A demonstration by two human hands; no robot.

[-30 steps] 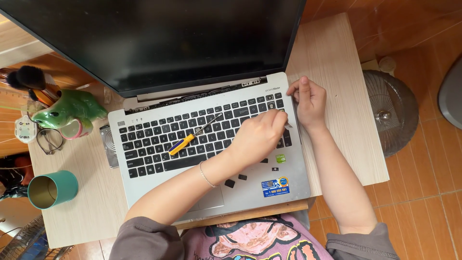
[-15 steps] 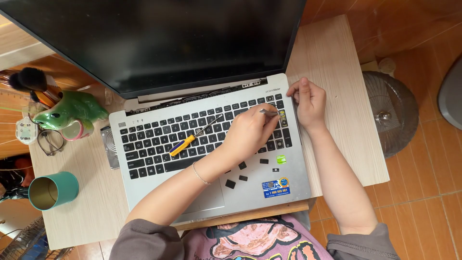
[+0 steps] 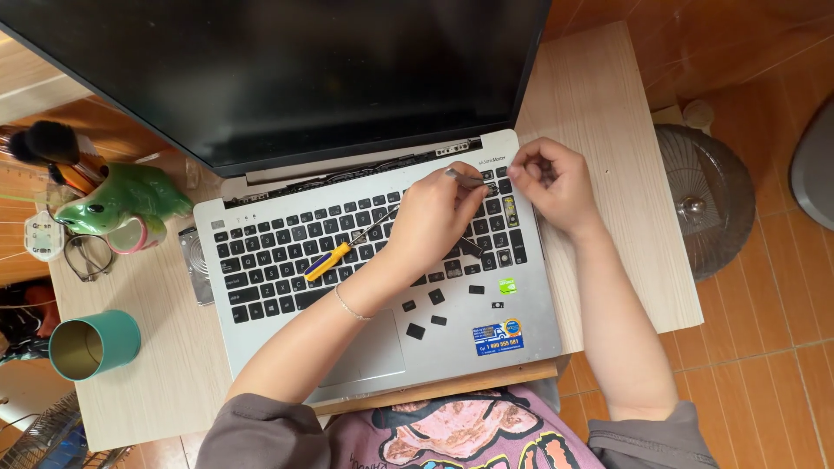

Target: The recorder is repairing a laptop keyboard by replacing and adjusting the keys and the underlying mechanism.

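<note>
- Left hand (image 3: 434,217) pinched on thin metal tool (image 3: 465,181) over laptop (image 3: 521,304) keys.
- Right hand (image 3: 556,184) at 3 o'clock, fingertips closed; contents impossible to tell.
- Loose keycaps (image 3: 415,331) at 6 o'clock; screwdriver (image 3: 328,260) at 9.

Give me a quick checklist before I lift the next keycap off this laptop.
1. Metal tool pinched in the left hand: ok.
2. Right hand steadying the laptop's top right corner: ok.
3. Tool tip seated under a key: cannot tell, fingers hide it.
4. Removed keycaps kept together: not ok, scattered loose across the palm rest.
5. Screwdriver out of the way: not ok, lying across the keyboard.
6. Screen dark: ok; powered off fully, cannot tell.
</note>
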